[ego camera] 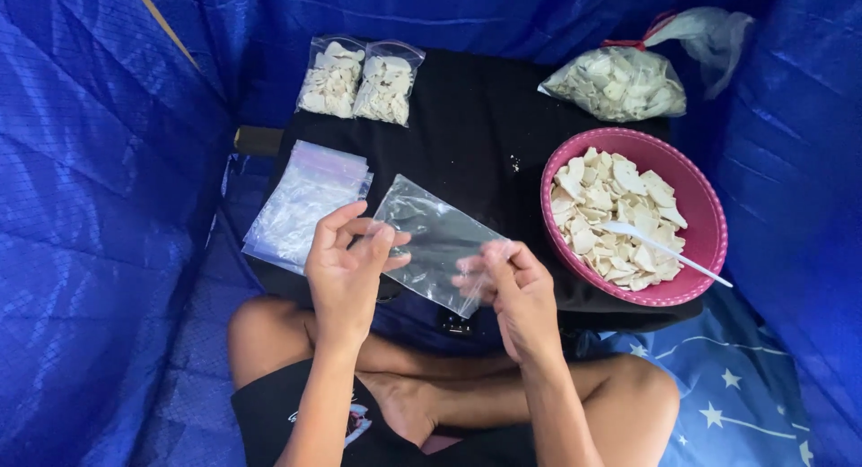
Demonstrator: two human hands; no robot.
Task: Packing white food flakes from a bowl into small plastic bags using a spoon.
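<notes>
Both hands pinch one empty clear bag, held up in front of the crossed legs.

The left hand and right hand grip the clear bag at opposite ends; its mouth looks shut, though blurred. Thin film could slip from the fingertips. Beyond the right fingers, the pink bowl overhangs the black cloth's edge and might tip; open cloth lies just past the fingers.

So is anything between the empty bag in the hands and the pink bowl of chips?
Nothing visible. The clear bag is held by the left hand and right hand; only bare black cloth lies before the pink bowl.
</notes>
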